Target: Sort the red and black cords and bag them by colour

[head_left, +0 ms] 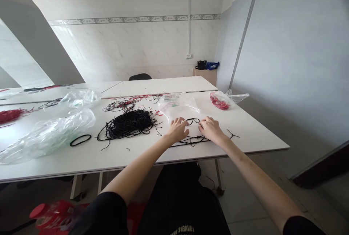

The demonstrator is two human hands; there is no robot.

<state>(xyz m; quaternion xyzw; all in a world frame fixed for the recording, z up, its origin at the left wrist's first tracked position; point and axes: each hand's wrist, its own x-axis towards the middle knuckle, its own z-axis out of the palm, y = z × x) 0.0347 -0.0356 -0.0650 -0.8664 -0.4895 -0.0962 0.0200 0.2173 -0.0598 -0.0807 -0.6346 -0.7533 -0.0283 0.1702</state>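
Note:
A black cord loop [194, 120] spans the gap between my two hands, just above the white table [253, 136]. My left hand [178, 130] has its fingers curled at the loop's left end. At the right end, my right hand [209, 128] bends its fingers round the cord. Several loose black cords [191, 141] lie below both hands, near the table's front edge. To the left rests a big tangled bundle of black cord [129, 124]. A short forked black cord [232, 134] sits right of my right hand.
Clear plastic bags [49, 136] cover the left side, beside a black ring [80, 140]. Another bag [178, 104] lies behind my hands. Red cords [219, 102] in a bag are at back right. A red bottle [54, 215] stands below the table.

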